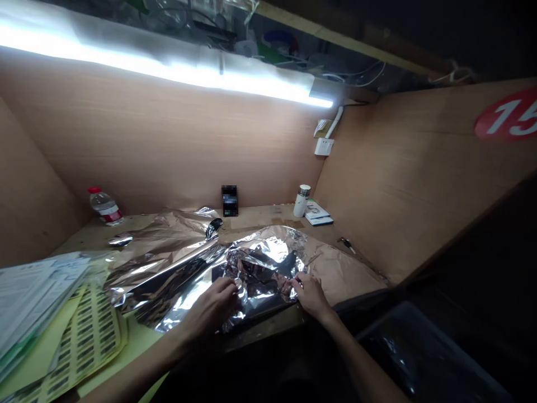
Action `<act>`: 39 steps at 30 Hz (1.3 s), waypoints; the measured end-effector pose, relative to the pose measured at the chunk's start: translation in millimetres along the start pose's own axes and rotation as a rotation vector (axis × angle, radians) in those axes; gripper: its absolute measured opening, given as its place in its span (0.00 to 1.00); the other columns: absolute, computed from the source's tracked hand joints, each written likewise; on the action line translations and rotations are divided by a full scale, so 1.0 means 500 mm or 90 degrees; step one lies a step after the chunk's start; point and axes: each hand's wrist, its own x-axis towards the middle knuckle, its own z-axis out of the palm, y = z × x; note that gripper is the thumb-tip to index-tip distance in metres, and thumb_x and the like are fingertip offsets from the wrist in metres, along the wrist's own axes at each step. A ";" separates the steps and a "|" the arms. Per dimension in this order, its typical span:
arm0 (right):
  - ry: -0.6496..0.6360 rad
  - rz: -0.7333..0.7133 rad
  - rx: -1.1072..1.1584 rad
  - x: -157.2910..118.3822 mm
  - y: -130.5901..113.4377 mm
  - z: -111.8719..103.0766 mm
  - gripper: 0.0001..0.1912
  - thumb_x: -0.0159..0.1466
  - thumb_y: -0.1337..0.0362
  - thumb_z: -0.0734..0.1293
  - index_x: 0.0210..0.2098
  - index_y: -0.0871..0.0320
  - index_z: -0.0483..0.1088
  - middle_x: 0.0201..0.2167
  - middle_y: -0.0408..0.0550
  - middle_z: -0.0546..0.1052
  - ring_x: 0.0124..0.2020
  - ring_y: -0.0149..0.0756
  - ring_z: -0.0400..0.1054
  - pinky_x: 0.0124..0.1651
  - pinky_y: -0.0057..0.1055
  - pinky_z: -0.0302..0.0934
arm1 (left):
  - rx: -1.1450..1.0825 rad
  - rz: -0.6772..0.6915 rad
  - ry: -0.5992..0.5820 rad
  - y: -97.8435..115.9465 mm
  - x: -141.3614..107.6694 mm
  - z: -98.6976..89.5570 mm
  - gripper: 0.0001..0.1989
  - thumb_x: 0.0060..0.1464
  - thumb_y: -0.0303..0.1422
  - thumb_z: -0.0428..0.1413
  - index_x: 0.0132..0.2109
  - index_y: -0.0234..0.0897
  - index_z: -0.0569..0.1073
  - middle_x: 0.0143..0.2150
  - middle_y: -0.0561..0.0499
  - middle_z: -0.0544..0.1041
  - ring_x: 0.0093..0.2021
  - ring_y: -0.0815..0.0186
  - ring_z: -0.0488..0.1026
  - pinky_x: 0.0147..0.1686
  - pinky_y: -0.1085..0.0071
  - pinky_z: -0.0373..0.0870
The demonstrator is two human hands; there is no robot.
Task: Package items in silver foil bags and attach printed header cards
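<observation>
Pale wood partitions [29, 190] close in this booth, and a long fluorescent tube [168, 64] glares along the top of the back panel. At the far left of the worktop [268, 217], a stack of printed papers [37, 296] lies partly over yellow sheets of small dark labels [84, 336]. Behind them, a clear plastic bottle [104, 206] with a red cap stands tilted near the back corner; its contents are hard to make out.

A wide sheet of aluminium foil [163, 252] spreads across the middle, with a small dark object [213, 228] on it, just beside an upright black box [229, 200] with a blurred front. The left hand [207, 310] and right hand [308, 294] meet at a crumpled foil bundle [264, 263] at the front edge. The left fingers [229, 286] are closed on its near side, and the right fingers [296, 282] pinch its other side.

Further right, a white insulated flask [302, 200] stands beside a small booklet [318, 214], and a small key-like item [346, 244] lies near the right partition. A wall socket [323, 146] sits above them, and a red disc [507, 115] marked 15 is on the right panel. Low at the right is a dark plastic tub [419, 352], its contents too dim to tell.
</observation>
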 end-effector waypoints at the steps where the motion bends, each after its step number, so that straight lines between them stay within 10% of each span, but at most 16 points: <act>1: 0.000 0.003 -0.017 0.001 -0.001 0.002 0.12 0.71 0.63 0.62 0.33 0.55 0.74 0.33 0.50 0.81 0.38 0.43 0.74 0.44 0.33 0.56 | 0.013 0.019 -0.064 0.009 0.009 0.001 0.06 0.65 0.32 0.51 0.46 0.40 0.72 0.47 0.44 0.75 0.44 0.57 0.74 0.43 0.63 0.71; 9: 0.071 0.064 -0.092 0.010 0.006 0.005 0.15 0.75 0.65 0.56 0.36 0.55 0.70 0.38 0.53 0.80 0.43 0.43 0.73 0.44 0.34 0.57 | 0.049 0.152 -0.189 -0.011 0.010 -0.013 0.22 0.59 0.34 0.62 0.60 0.42 0.70 0.65 0.40 0.70 0.56 0.49 0.68 0.55 0.55 0.67; 17: 0.188 0.069 -0.206 -0.023 -0.037 -0.008 0.13 0.74 0.64 0.57 0.42 0.57 0.73 0.43 0.62 0.78 0.48 0.54 0.71 0.50 0.48 0.60 | 0.079 0.039 -0.321 -0.037 0.058 0.005 0.51 0.43 0.43 0.73 0.71 0.50 0.62 0.78 0.34 0.45 0.68 0.25 0.58 0.56 0.38 0.67; 20: 0.210 -0.059 -0.203 -0.017 -0.079 -0.018 0.15 0.74 0.63 0.59 0.54 0.59 0.72 0.57 0.64 0.74 0.58 0.56 0.66 0.60 0.53 0.57 | 0.088 0.015 -0.360 -0.032 0.076 0.005 0.61 0.37 0.50 0.75 0.74 0.48 0.55 0.78 0.29 0.42 0.71 0.20 0.49 0.59 0.32 0.62; 25: -0.020 -0.373 -0.162 0.022 -0.121 0.009 0.30 0.72 0.50 0.64 0.71 0.47 0.60 0.73 0.50 0.60 0.73 0.54 0.51 0.72 0.54 0.45 | 0.117 0.065 -0.329 -0.042 0.100 -0.001 0.54 0.39 0.58 0.71 0.70 0.44 0.65 0.77 0.30 0.49 0.74 0.26 0.46 0.65 0.30 0.51; 30: -0.197 -0.321 -0.183 0.038 -0.096 0.044 0.34 0.74 0.43 0.55 0.75 0.49 0.52 0.77 0.54 0.51 0.76 0.58 0.43 0.73 0.60 0.41 | 0.122 0.043 -0.205 -0.094 0.108 0.007 0.30 0.71 0.51 0.43 0.72 0.43 0.61 0.79 0.41 0.47 0.77 0.47 0.46 0.72 0.41 0.42; 34: -0.240 -0.302 -0.189 0.045 -0.095 0.037 0.36 0.74 0.42 0.53 0.76 0.49 0.49 0.77 0.54 0.49 0.77 0.57 0.39 0.74 0.60 0.38 | 0.217 -0.012 -0.169 -0.083 0.090 0.016 0.34 0.70 0.52 0.46 0.75 0.41 0.58 0.78 0.41 0.48 0.77 0.43 0.43 0.71 0.37 0.37; 39: -0.249 -0.272 -0.195 0.027 -0.112 0.019 0.38 0.74 0.41 0.53 0.76 0.51 0.47 0.78 0.58 0.44 0.77 0.62 0.37 0.73 0.64 0.38 | 0.213 0.127 -0.195 -0.005 -0.018 0.036 0.40 0.66 0.50 0.52 0.77 0.42 0.50 0.78 0.42 0.47 0.77 0.39 0.44 0.70 0.40 0.49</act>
